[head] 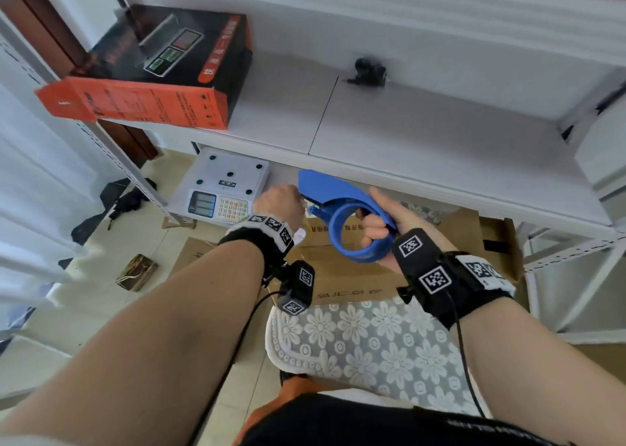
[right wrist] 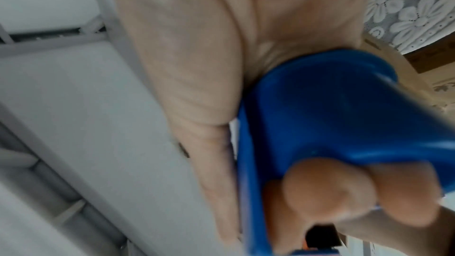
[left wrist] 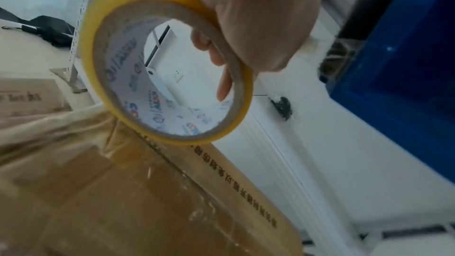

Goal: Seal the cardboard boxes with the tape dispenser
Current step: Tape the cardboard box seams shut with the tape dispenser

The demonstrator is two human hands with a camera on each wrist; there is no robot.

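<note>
My right hand (head: 374, 232) grips the blue tape dispenser (head: 338, 195) by its ring-shaped handle, with the fingers curled through the ring. The dispenser (right wrist: 332, 114) is held above a brown cardboard box (head: 342, 269) that sits under the shelf. My left hand (head: 281, 205) is just left of the dispenser's nose. In the left wrist view the left hand (left wrist: 246, 17) pinches a yellow tape roll (left wrist: 110, 50) by its rim, with fingers inside the core. The roll hangs over the box top (left wrist: 123, 192), which has shiny tape on it. The dispenser (left wrist: 393, 85) shows at the right.
A white shelf (head: 423, 134) juts out above the box, carrying an orange and black carton (head: 162, 73) and a small black object (head: 369, 71). A white scale (head: 223, 188) lies on the floor to the left. A lace cloth (head: 366, 337) covers my lap.
</note>
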